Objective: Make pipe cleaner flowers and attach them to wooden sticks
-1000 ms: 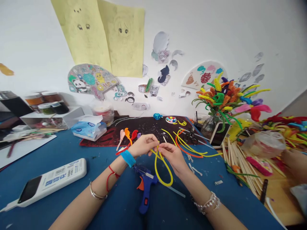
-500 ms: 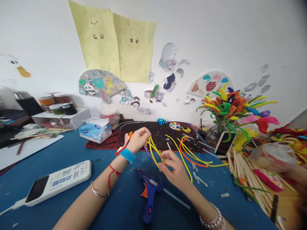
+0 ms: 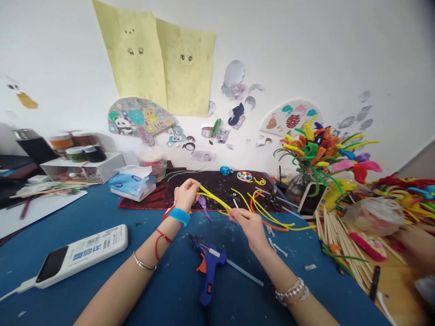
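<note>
Yellow pipe cleaners [image 3: 215, 196] stretch between my two hands above the dark mat. My left hand [image 3: 186, 194] is closed around their left ends. The fingertips of my right hand [image 3: 247, 222] pinch them at the other end. Behind the left hand a purple pipe-cleaner piece [image 3: 203, 203] lies on the mat. Below the hands a blue glue gun [image 3: 211, 267] with an orange trigger rests on the table, a clear glue stick [image 3: 244, 272] in its back. Right of my right hand lie loose yellow pipe cleaners [image 3: 270, 213] and an orange one [image 3: 276, 227].
A white power bank [image 3: 84, 253] and a tissue pack [image 3: 132, 182] stand at left. Scissors [image 3: 273, 199] lie on the mat near a dish of pompoms [image 3: 244, 176]. At right are a vase of pipe-cleaner flowers [image 3: 316, 154], wooden sticks [image 3: 340, 240] and another person's hand [image 3: 413, 242].
My right hand has moved up and closed on the yellow pipe cleaners. The strands, loose and looped before, are now drawn together and straighter. The view has shifted slightly.
</note>
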`<move>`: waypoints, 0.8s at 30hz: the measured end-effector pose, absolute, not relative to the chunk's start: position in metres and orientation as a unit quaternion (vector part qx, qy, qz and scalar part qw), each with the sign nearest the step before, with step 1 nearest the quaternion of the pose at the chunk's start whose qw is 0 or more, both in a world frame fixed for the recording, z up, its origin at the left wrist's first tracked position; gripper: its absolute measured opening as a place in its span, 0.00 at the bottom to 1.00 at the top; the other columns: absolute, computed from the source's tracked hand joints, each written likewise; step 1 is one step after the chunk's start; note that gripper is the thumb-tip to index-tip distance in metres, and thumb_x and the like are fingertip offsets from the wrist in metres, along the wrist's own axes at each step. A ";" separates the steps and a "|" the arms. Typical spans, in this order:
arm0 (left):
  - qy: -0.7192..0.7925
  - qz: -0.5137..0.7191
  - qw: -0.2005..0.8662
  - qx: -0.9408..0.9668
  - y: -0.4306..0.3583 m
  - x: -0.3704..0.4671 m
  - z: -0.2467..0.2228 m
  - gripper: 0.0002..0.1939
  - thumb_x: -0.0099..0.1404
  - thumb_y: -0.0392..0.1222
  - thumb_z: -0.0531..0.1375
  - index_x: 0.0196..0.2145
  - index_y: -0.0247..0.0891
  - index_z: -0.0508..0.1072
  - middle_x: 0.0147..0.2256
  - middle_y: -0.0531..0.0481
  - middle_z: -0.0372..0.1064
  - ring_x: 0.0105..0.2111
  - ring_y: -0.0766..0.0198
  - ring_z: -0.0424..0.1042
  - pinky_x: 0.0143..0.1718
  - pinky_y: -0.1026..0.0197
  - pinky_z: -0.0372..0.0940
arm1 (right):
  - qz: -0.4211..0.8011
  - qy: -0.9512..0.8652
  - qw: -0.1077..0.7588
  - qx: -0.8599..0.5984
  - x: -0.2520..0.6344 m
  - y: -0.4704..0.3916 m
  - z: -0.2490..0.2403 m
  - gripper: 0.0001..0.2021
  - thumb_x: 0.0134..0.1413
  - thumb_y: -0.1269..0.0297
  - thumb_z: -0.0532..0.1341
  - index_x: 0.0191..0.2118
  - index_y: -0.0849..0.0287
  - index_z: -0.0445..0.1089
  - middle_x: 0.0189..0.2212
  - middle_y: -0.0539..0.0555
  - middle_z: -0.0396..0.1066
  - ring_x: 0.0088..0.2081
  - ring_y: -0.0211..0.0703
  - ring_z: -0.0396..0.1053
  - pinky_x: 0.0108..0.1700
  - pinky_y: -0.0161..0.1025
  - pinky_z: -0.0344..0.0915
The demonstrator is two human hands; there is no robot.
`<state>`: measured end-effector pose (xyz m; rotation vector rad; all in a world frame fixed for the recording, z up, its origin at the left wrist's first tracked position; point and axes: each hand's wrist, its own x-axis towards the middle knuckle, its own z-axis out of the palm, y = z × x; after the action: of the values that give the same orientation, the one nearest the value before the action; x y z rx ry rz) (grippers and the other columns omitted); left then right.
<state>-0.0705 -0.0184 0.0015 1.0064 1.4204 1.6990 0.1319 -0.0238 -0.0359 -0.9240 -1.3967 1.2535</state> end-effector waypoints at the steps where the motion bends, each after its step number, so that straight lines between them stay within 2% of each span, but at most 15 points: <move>1: 0.543 0.658 0.347 0.389 -0.019 -0.070 0.001 0.05 0.53 0.41 0.55 0.25 0.38 0.62 0.12 0.61 0.51 0.11 0.75 0.52 0.12 0.72 0.41 | 0.545 -0.554 0.498 -0.385 0.132 -0.023 -0.037 0.12 0.42 0.58 0.64 0.31 0.62 0.75 0.31 0.56 0.74 0.35 0.44 0.70 0.41 0.41 0.68; 9: 0.513 0.673 0.364 0.389 -0.018 -0.072 -0.008 0.04 0.52 0.39 0.55 0.24 0.37 0.62 0.14 0.59 0.53 0.10 0.75 0.52 0.11 0.72 0.41 | 0.580 -0.491 0.520 -0.391 0.130 -0.023 -0.042 0.15 0.38 0.59 0.67 0.33 0.65 0.75 0.30 0.56 0.75 0.33 0.43 0.72 0.42 0.41 0.69; 15: 0.494 0.680 0.378 0.389 -0.018 -0.070 -0.012 0.07 0.53 0.41 0.55 0.23 0.37 0.59 0.17 0.59 0.54 0.10 0.75 0.52 0.09 0.72 0.41 | 0.591 -0.472 0.527 -0.388 0.129 -0.021 -0.047 0.16 0.37 0.59 0.68 0.34 0.65 0.75 0.31 0.57 0.75 0.34 0.44 0.72 0.44 0.43 0.69; 24: 0.514 0.693 0.328 0.385 -0.018 -0.062 -0.019 0.06 0.58 0.42 0.52 0.26 0.38 0.59 0.20 0.58 0.56 0.09 0.77 0.52 0.09 0.72 0.42 | 0.581 -0.480 0.535 -0.381 0.126 -0.022 -0.051 0.16 0.37 0.59 0.68 0.34 0.65 0.75 0.32 0.57 0.75 0.34 0.46 0.73 0.43 0.45 0.70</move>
<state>-0.0621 -0.0178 -0.0195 1.0071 1.3461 1.8128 0.1260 -0.0220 -0.0510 -0.9066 -1.1440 1.3842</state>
